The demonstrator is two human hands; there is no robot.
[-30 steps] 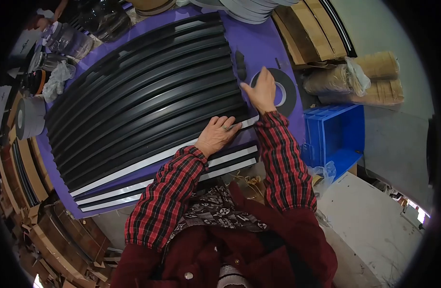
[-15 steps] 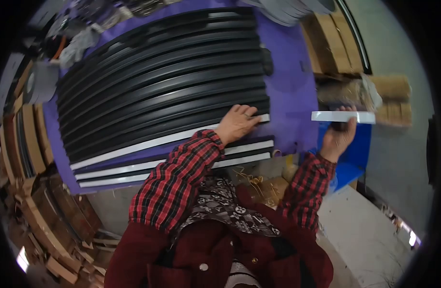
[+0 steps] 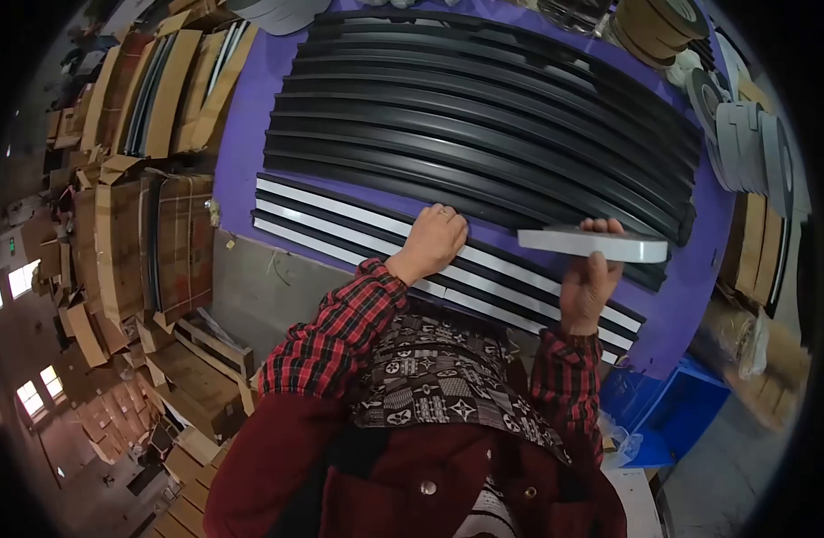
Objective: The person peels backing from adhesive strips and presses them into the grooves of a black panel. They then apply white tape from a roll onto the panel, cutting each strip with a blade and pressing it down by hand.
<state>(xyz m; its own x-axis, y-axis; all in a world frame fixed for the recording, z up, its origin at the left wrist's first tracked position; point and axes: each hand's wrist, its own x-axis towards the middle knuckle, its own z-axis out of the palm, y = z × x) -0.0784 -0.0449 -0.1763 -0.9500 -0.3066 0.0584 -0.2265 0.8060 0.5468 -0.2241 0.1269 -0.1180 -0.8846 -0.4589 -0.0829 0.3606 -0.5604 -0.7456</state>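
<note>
Long black strips point(image 3: 483, 121) lie side by side across a purple table point(image 3: 241, 134). Nearer to me are several strips faced with white point(image 3: 340, 209). My left hand point(image 3: 432, 242) rests on these white-faced strips near their middle, fingers bent and pressed together; whatever is beneath the fingertips is hidden. To the right, my right hand point(image 3: 591, 278) holds a white roll of tape point(image 3: 596, 245) seen edge-on, thumb on the near side and fingers over the far side. The roll is above the right part of the strips.
Grey rolls point(image 3: 744, 143) and brown rolls point(image 3: 654, 31) stand at the far right of the table. A blue bin point(image 3: 690, 408) is below its right corner. Cardboard boxes point(image 3: 183, 242) are stacked at the left, with a wooden pallet point(image 3: 219, 350) nearby.
The view has swung to the left. A white-faced strip that lay angled against the black ones now sits with the other white-faced strips. The tape roll and right hand are closer to the left hand.
</note>
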